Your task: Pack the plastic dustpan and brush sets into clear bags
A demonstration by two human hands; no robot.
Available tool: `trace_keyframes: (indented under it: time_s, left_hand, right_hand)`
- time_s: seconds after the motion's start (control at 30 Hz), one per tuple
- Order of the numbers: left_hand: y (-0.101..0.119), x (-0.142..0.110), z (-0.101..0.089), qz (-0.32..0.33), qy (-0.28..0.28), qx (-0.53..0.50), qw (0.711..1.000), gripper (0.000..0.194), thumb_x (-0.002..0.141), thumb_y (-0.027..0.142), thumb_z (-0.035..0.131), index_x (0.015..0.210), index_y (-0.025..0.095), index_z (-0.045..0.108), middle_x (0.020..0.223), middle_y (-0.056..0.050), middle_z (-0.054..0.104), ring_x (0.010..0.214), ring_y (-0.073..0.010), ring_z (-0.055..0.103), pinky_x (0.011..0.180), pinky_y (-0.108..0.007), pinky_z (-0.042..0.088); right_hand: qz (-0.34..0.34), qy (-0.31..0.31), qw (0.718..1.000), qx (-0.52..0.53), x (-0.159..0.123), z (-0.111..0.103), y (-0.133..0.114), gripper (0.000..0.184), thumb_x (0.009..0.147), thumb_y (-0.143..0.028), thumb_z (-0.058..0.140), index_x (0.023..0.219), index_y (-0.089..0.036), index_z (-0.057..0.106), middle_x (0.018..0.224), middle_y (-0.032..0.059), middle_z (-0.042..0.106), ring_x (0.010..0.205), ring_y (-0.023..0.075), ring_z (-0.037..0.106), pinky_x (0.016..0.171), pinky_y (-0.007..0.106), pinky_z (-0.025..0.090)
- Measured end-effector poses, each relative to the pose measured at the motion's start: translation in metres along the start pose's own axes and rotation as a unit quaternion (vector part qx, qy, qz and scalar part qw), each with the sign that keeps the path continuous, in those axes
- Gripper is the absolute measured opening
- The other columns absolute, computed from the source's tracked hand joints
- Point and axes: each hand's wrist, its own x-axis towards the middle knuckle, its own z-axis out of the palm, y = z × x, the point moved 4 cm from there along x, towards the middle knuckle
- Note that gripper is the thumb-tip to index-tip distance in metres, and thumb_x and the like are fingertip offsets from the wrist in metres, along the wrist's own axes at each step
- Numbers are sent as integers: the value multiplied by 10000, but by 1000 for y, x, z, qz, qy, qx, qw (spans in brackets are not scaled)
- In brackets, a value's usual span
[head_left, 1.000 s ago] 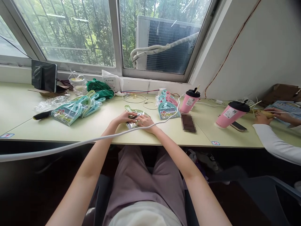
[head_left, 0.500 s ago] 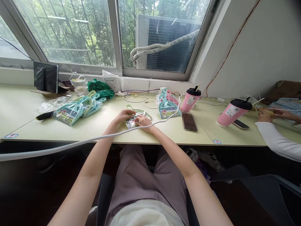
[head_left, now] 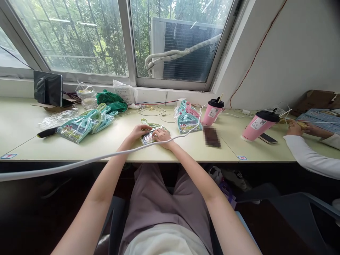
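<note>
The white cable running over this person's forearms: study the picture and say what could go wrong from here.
The cable crosses in front of both forearms and passes close to the near cup, so a tug might drag or tip it.

If that cup spilled, liquid could reach the wrapped sets beside it.

The left hand and right hand press on a green set in clear wrap, which might crease or tear.

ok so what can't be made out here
- Part of the green-handled packet: head view, under left hand and right hand
- Brown item: head view, pixelated
- Print on cup labels: head view, too small
- Yellowish thing: head view, partly behind another person's fingers
- White sleeve's wearer: head view, cut off by right edge
</note>
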Motion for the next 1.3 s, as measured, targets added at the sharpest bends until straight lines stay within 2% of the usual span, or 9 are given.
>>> trace_keyframes:
  time_s: [0.1,0.3,0.5,0.73,0.97,1.1,1.3]
  left_hand:
    - [-1,1,-1,2,2,-4,1000,476,728,530,698,1025,162,755,1089,-126,741,1031,-289,672,959,-411,506]
    - [-2,3,-2,7,1,-11,1000,440,739,488,690,1024,159,754,1084,-130,742,1022,-285,683,957,-414,518]
    - [-3,2,-2,-13,5,0,1000,405,713,408,651,1003,144,754,1066,-126,747,1007,-285,690,926,-399,540]
    - [-4,4,-3,-8,8,6,1000,389,707,411,640,978,158,760,1068,-114,749,1023,-281,684,949,-401,530]
    - [-6,5,-3,-11,6,5,1000,405,715,455,651,983,173,763,1063,-104,752,1036,-287,679,944,-400,532]
    - [-5,4,-3,-2,6,4,1000,398,721,430,639,988,161,762,1065,-111,750,1027,-282,684,940,-391,533]
    - [2,2,-3,-11,12,16,1000,399,651,392,663,965,169,766,1038,-105,757,1025,-299,683,946,-411,531]
  right_hand:
    - [-48,-11,999,10,1,-1,-13,162,956,-260,566,1070,-210,669,1179,83,627,1134,227,544,1006,401,405]
    - [-79,-24,997,6,6,0,-32,137,957,-262,565,948,-152,646,1040,97,646,1081,225,563,973,365,422]
    - [-111,-14,993,46,11,8,-46,144,952,-239,566,1081,-190,609,1100,73,616,1075,204,553,959,352,423]
    - [-85,-22,993,77,19,14,-42,35,916,-207,616,899,-177,614,992,60,639,1048,206,544,971,362,399]
    - [-65,-33,989,127,22,18,-41,53,894,-149,622,935,-182,623,960,32,651,969,169,575,908,311,411]
    - [-76,-30,991,106,22,18,-42,52,915,-160,600,866,-174,614,984,52,638,1005,180,566,936,323,406]
    - [-93,12,993,66,16,13,-45,96,949,-132,498,940,-190,573,1013,53,644,1006,182,572,923,326,409]
